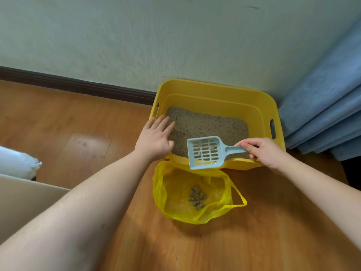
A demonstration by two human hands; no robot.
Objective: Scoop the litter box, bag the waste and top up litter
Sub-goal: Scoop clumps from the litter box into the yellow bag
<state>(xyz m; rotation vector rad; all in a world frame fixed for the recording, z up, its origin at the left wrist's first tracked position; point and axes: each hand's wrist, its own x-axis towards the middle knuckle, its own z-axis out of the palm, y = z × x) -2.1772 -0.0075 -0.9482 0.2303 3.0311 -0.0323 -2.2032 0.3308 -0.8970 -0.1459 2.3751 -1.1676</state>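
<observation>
Scooping looks like the step in hand, and it seems well along, since a little pile of clumps (197,197) already sits in the yellow bag (222,204) on the wood floor (78,118). The right hand (263,151) pinches the handle of the pale blue slotted scoop (204,152) and holds it over the near rim of the yellow litter box (218,90), the blade tipped toward the bag just below. Only a couple of small bits show in the slots, so it's nearly empty. The left hand (156,138) has its fingers straight and spread at the box's near left corner, probably steadying it, though I can't tell if it actually presses on the rim or just hovers above the litter (211,126).

My advice: keep the scoop low and shake it gently over the box so clean grains fall back through the slots, then tip whatever's left into the open bag mouth, which sits right against the box.

Inside the box the litter lies in a thin grey-brown layer with bare wall above it, so topping up still looks needed. The bag is open and untied.
</observation>
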